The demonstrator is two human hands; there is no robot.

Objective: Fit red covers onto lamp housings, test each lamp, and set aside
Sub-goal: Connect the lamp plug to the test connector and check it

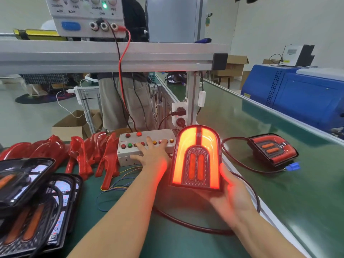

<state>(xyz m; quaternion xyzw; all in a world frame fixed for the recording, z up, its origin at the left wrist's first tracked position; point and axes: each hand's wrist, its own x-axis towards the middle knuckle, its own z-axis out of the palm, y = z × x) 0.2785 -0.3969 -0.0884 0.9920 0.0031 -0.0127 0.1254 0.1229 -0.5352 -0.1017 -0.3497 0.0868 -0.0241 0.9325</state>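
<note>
Nearest to us, the right hand (pixel 233 192) cradles the lit lamp (pixel 196 158) from beneath and along its right edge, fingers curled around the rim, so that the lamp stands tilted above the green bench mat (pixel 167 239). We judge this one-handed hold to be the chief risk: the lamp's dark cable (pixel 186 223) loops across the mat under the wrist, and a snag or tug on it could pull the housing out of the grasp.

Just left of the lamp, the left hand (pixel 150 154) lies flat and released, its straight fingers spread over the buttons of the test box (pixel 147 146). With several buttons covered at once, a wrong one could be pressed, giving a false reading of the test.

Loose coloured wires (pixel 115 185) trail from the box toward us. At the left edge lie uncovered housings (pixel 33 198), and behind them a row of red covers (pixel 78 155).

To the right, on the conveyor belt (pixel 251 127), a finished lamp (pixel 272 149) lies with its own cable curving close to the held lamp; setting down there risks tangling the two. Farthest, the power supply (pixel 87 15) sits on the shelf (pixel 111 56), its leads dropping toward the test box.
</note>
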